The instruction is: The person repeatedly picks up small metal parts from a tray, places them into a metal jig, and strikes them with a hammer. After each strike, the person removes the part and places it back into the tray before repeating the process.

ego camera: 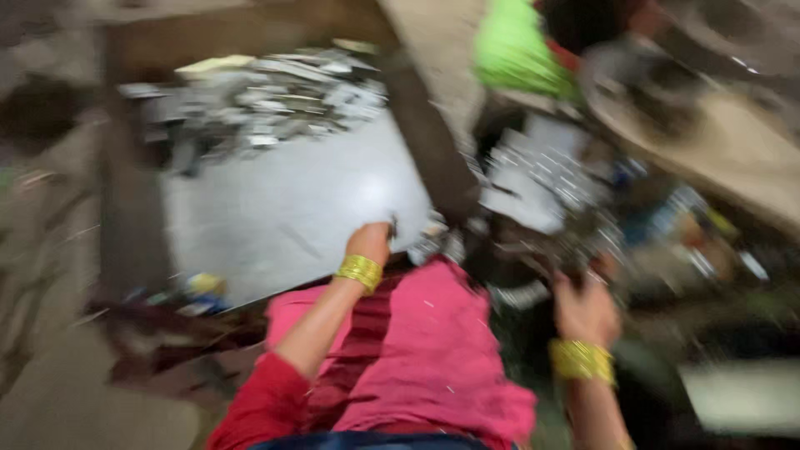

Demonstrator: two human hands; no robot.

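Heavy motion blur; left hand [369, 243], gold bangles on the wrist, sits at the near edge of a pale grey sheet [283, 208] and pinches a small dark piece, kind unclear. Right hand [586, 310], also bangled, reaches into a blurred heap of shiny metal bits [542, 187] just right of the sheet; cannot tell if its fingers are closed or spread. Pink cloth [433, 350] covers the lap between both arms; another pile of grey metal scraps [267, 96] lies at the sheet's far end.
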